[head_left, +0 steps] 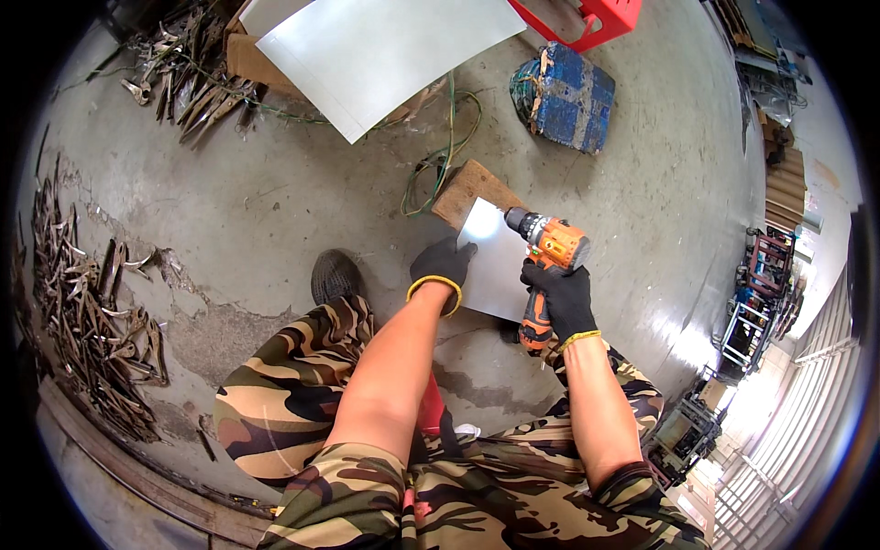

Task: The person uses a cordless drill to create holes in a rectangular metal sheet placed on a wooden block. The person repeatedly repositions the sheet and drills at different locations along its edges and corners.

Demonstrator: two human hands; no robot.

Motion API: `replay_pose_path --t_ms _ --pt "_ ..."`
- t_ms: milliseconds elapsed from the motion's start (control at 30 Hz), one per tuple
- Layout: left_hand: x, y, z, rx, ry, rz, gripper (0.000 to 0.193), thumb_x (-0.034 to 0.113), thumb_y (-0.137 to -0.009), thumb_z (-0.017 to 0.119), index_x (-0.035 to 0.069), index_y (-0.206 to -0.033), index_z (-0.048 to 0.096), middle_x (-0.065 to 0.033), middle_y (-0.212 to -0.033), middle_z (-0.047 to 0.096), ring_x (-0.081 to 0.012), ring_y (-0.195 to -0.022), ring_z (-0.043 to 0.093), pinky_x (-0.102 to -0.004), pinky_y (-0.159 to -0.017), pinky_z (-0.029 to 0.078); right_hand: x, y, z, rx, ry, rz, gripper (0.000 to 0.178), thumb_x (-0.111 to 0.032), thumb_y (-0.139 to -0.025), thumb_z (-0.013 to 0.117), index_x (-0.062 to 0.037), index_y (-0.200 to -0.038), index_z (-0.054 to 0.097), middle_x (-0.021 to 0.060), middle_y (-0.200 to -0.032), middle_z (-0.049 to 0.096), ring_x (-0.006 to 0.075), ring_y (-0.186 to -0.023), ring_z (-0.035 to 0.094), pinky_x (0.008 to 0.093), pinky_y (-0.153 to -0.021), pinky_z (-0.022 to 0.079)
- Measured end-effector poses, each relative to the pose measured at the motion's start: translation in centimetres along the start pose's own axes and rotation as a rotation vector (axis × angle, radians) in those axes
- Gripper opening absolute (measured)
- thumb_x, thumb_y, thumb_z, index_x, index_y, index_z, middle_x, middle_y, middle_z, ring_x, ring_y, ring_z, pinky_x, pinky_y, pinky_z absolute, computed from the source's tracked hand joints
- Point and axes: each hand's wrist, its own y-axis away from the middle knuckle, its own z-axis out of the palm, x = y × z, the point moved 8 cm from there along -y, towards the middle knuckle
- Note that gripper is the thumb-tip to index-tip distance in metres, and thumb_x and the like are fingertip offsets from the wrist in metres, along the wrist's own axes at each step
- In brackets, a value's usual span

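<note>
My right hand (pixel 566 301), in a black glove with a yellow cuff, is wrapped round the handle of an orange and black cordless drill (pixel 561 242). The drill's chuck points left, over the upper part of a flat, pale sheet (pixel 502 266), and a bright spot of light falls there. My left hand (pixel 442 263), gloved alike, grips the sheet's left edge, with a fingertip on top. Under the sheet's far end lies a wooden block (pixel 474 186). Whether a bit sits in the chuck is too small to tell.
Larger pale sheets (pixel 390 60) lie at the far left over cardboard. Beyond the block are a green cord (pixel 449 151), a blue taped block (pixel 575 99) and a red plastic stool (pixel 600 18). Piled metal pieces (pixel 101 321) line the left; metal frames (pixel 747 312) stand at right.
</note>
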Motion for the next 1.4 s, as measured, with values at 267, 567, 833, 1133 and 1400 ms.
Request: replay_pose_path --t_ms 267,567,833,1133,1400 --pt "-0.2 -0.2 0.2 -0.018 -0.010 -0.027 0.050 0.054 -0.096 0.055 0.013 -0.119 0.071 -0.0162 -0.122 0.071 -0.0384 -0.115 0.065 -0.0479 -0.097 0.049 -1.0 -0.6 0.3 -0.023 0.339 -0.031 0.032 -0.022 -0.074 0.083 -0.0027 -0.099 0.076 0.0049 -0.084 0.076 0.0144 -0.076 0.070 0.0313 -0.075 0.055" --pt "0.1 -0.4 0.3 -0.018 -0.011 -0.017 0.049 0.054 -0.095 0.055 0.013 -0.116 0.071 -0.0159 -0.121 0.071 -0.0382 -0.115 0.064 -0.0483 -0.097 0.049 0.5 -2.2 0.8 -0.017 0.469 -0.046 0.038 -0.027 -0.074 0.084 -0.0025 -0.102 0.075 0.0101 -0.091 0.077 0.0215 -0.082 0.073 0.0351 -0.077 0.055" --pt "-0.6 -0.4 0.3 -0.006 -0.009 -0.012 0.049 0.054 -0.095 0.056 0.013 -0.115 0.071 -0.0159 -0.121 0.071 -0.0384 -0.115 0.065 -0.0486 -0.096 0.050 -0.1 -2.3 1.2 0.021 0.451 -0.126 0.021 -0.018 -0.074 0.082 -0.0003 -0.082 0.073 0.0048 -0.071 0.073 0.0122 -0.065 0.066 0.0320 -0.062 0.052" --pt "-0.3 -0.4 0.2 0.012 -0.015 -0.003 0.046 0.052 -0.094 0.057 0.013 -0.113 0.072 -0.0157 -0.120 0.071 -0.0381 -0.115 0.065 -0.0482 -0.096 0.050 -2.4 -1.7 1.7 0.013 0.612 -0.283 0.032 -0.022 -0.073 0.082 0.0000 -0.095 0.072 0.0153 -0.085 0.075 0.0274 -0.078 0.072 0.0396 -0.071 0.055" --pt "9.9 5.4 -7.6 0.709 0.385 0.500 0.041 0.032 -0.084 0.076 0.002 -0.112 0.072 -0.0224 -0.103 0.071 -0.0408 -0.100 0.067 -0.0468 -0.091 0.052 -5.6 -3.7 3.2 -0.135 0.980 -0.491 0.038 -0.026 -0.081 0.073 -0.0048 -0.112 0.070 0.0199 -0.104 0.073 0.0374 -0.099 0.070 0.0458 -0.084 0.055"
